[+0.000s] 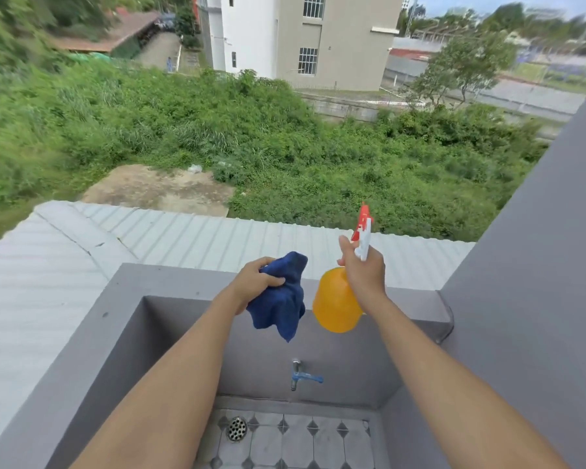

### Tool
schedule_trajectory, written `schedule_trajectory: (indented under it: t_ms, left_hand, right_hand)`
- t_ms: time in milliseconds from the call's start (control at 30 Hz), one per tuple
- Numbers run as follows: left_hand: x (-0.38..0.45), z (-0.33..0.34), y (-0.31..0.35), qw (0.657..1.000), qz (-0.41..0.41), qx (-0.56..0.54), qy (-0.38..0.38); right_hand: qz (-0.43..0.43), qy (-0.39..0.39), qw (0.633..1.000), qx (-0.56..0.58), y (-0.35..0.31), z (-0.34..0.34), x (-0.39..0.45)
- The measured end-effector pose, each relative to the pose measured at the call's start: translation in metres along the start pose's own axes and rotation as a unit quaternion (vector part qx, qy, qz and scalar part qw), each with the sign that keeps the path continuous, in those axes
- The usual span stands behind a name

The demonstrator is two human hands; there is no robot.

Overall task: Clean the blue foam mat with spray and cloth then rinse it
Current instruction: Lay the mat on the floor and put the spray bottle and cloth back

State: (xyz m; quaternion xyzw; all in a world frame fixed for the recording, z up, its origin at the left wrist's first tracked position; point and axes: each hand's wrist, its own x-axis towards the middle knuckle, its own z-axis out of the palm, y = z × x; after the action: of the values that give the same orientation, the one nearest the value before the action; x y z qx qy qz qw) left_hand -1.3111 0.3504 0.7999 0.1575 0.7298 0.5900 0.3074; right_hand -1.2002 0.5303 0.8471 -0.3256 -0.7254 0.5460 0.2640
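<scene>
Blue cloth point(279, 299): bunched in the left hand point(256, 279), hanging in loose folds above the tap point(300, 375), its lowest corner pointing down toward it.
Left hand: fingers curled round the upper part of the cloth, arm stretched out over the basin.
Spray bottle point(335, 304): orange body with a white and red trigger head, held up and to the right of the tap, just beside the cloth; whether they touch is unclear.
Right hand point(364, 270): clamped round the bottle's neck, fingers wrapped under the trigger head, nozzle aimed away from the person.
Tap: metal with a blue handle, fixed on the grey wall of the basin point(142, 333).
Drain point(236, 429): round metal grate in the tiled floor, below and left of the tap.
Foam mat: not in view.
Beyond the wall behind the tap: a corrugated roof point(183, 238), green scrub and a pale building point(318, 38).
</scene>
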Motion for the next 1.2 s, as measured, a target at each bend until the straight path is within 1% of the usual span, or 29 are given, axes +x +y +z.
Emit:
schedule_trajectory:
  t_ms: [100,167,267,333,433,533,600,667,700,733,767,800,833,867,900,967,1000,1100,1200]
  left_hand:
    - [0.04,-0.012,-0.009,0.999,-0.01,-0.019,-0.023]
    - [0.066,-0.019,-0.017,0.998,-0.017,-0.04,-0.041]
    - [0.096,-0.025,-0.04,0.996,-0.048,-0.057,-0.057]
    - [0.112,-0.03,-0.054,0.994,-0.074,-0.053,-0.06]
    - [0.142,-0.041,-0.073,0.994,-0.088,-0.017,-0.067]
    - [0.163,-0.047,-0.09,0.996,-0.088,0.024,-0.026]
    - [0.169,-0.045,-0.102,0.995,-0.076,0.061,0.018]
    - [0.167,-0.037,-0.108,0.99,-0.058,0.104,0.07]
    - [0.164,-0.033,-0.112,0.978,-0.035,0.172,0.109]
    - [0.161,-0.03,-0.118,0.948,-0.001,0.28,0.154]
    - [0.159,-0.027,-0.123,0.902,0.041,0.388,0.186]
    - [0.157,-0.026,-0.128,0.862,0.082,0.46,0.196]
    - [0.156,-0.024,-0.133,0.843,0.121,0.49,0.185]
    - [0.156,-0.023,-0.137,0.835,0.148,0.506,0.154]
    - [0.156,-0.022,-0.14,0.839,0.151,0.511,0.11]
    - [0.16,-0.022,-0.149,0.838,0.13,0.529,0.04]
    - [0.163,-0.023,-0.153,0.831,0.124,0.541,0.025]
    - [0.169,-0.023,-0.156,0.822,0.108,0.559,0.01]
    - [0.171,-0.02,-0.157,0.81,0.113,0.575,0.017]
  right_hand:
    - [0.007,-0.017,1.0,-0.017,0.006,0.025,0.033]
    - [0.007,-0.014,1.0,-0.02,0.014,0.04,0.051]
    - [0.024,-0.009,0.999,-0.032,0.03,0.058,0.073]
    - [0.034,-0.008,0.999,-0.035,0.043,0.066,0.086]
    - [0.042,0.0,0.999,-0.034,0.051,0.071,0.108]
    - [0.044,-0.023,0.998,-0.036,0.052,0.066,0.126]
    - [0.042,-0.033,0.998,-0.039,0.059,0.061,0.131]
    - [0.048,-0.023,0.998,-0.036,0.067,0.059,0.13]
    - [0.053,-0.014,0.998,-0.033,0.069,0.059,0.129]
    - [0.058,-0.003,0.998,-0.029,0.071,0.061,0.128]
    - [0.062,0.008,0.998,-0.028,0.071,0.063,0.127]
    - [0.064,0.018,0.997,-0.026,0.071,0.065,0.127]
    - [0.066,0.03,0.997,-0.023,0.071,0.067,0.127]
    - [0.07,0.041,0.996,-0.021,0.072,0.069,0.127]
    - [0.075,0.05,0.996,-0.025,0.074,0.07,0.125]
    - [0.082,0.064,0.994,-0.039,0.082,0.072,0.121]
    - [0.082,0.069,0.993,-0.046,0.087,0.073,0.119]
    - [0.075,0.087,0.99,-0.082,0.098,0.074,0.118]
    - [0.066,0.094,0.988,-0.105,0.105,0.076,0.12]
